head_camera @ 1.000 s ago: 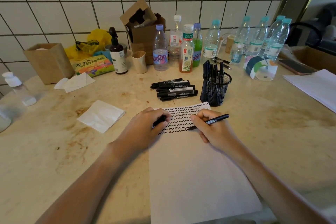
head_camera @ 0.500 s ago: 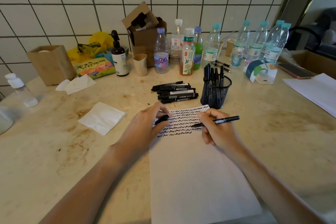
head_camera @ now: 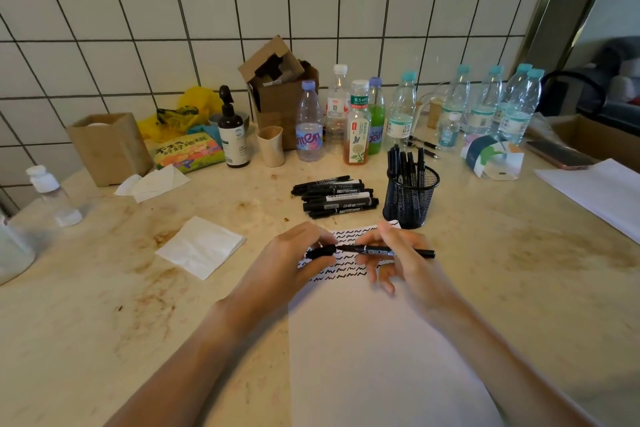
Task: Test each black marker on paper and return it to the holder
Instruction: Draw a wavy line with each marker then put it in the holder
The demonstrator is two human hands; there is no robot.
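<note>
While most of the print on this counter is too small or blurry to make out, a few labels do come through. Going from the left: a snack bag (head_camera: 188, 153) with big yellow Chinese characters I can't quite read, then a dark pump bottle (head_camera: 233, 139) with a white label, unreadable. The clear bottle (head_camera: 309, 128) next to it has a purple-blue label that looks like "anten". The tea bottle (head_camera: 357, 128) has a green cap band reading 东方树叶, as far as I can tell. The loose markers (head_camera: 334, 197) lying in a pile on the counter have white label strips, text too tiny to read.

The left hand (head_camera: 287, 260) pinches the cap (head_camera: 320, 252), and the right hand (head_camera: 403, 255) grips the black marker (head_camera: 388, 251) around its barrel, lifted over the squiggle rows on the paper (head_camera: 374, 350). The tip points straight at the cap, about touching its mouth; can't tell if it's in. Half a second ago the tip was down on the paper, drawing, and the cap hand rested on the sheet's left edge, so both hands have come up and together since.

Right of that, the mesh holder (head_camera: 411, 199) stands at the paper's far corner with several markers upright in it.
</note>
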